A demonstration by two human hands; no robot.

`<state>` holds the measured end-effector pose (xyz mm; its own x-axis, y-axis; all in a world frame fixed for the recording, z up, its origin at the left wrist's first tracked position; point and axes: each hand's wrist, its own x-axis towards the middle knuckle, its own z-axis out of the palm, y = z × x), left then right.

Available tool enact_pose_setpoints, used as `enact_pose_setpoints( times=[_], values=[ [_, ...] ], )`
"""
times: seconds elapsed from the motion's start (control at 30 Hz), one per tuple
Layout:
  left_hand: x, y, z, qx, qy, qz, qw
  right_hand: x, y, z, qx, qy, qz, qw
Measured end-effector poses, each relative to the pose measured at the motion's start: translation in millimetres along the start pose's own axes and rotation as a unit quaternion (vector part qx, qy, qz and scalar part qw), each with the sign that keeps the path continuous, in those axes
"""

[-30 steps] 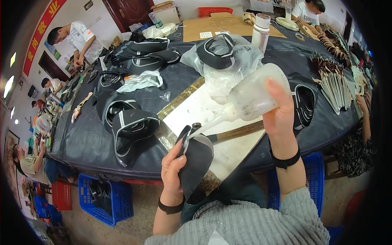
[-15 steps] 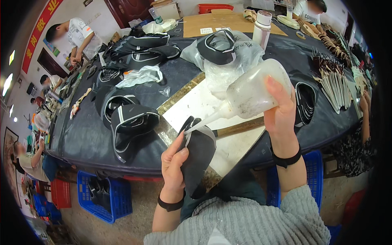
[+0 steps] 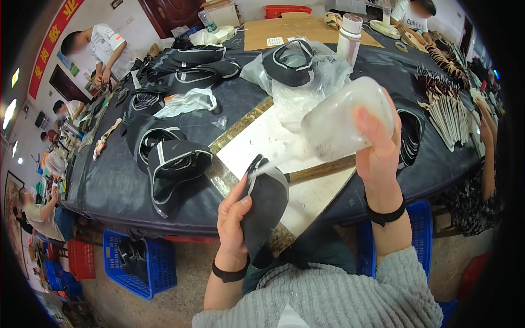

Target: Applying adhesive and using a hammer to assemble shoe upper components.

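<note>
moved: right hand (image 3: 377, 156) and squeeze bottle (image 3: 333, 123), slightly rightward
squeeze bottle: right hand wrapped round body; likely light, yielding; hold there
black piece (image 3: 267, 199): left hand (image 3: 234, 221) pinching edge; probably soft

Yellow characters (image 3: 54, 37) on a red banner (image 3: 47, 49), dark capitals (image 3: 414, 25) on a white shirt (image 3: 406, 15), upper right.

Red tray (image 3: 287, 10) behind brown cardboard sheet (image 3: 320, 31)
</note>
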<state>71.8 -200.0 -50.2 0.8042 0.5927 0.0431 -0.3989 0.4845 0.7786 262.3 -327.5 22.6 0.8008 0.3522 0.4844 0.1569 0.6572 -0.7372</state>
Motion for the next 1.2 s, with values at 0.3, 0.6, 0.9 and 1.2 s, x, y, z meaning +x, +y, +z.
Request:
enact_pose_setpoints(
  times=[0.3, 0.6, 0.9, 1.2],
  values=[
    [2.4, 5.1, 2.0, -0.028, -0.023, -0.001, 0.999, -3.6, 2.1, 0.3, -0.032, 0.001, -0.02, 0.999],
    [1.8, 5.3, 5.3, -0.035, -0.03, -0.005, 0.999, -2.2, 0.7, -2.2, 0.014, 0.035, -0.009, 0.999],
    [-0.8, 8.4, 4.7, -0.018, -0.01, 0.004, 1.0, -6.2, 13.9, -17.2, 0.163, 0.063, 0.058, 0.983],
    [12.9, 22.2, -16.9, 0.182, 0.069, 0.05, 0.98, 2.8, 26.9, -66.5, 0.273, 0.223, 0.108, 0.93]
  ],
)
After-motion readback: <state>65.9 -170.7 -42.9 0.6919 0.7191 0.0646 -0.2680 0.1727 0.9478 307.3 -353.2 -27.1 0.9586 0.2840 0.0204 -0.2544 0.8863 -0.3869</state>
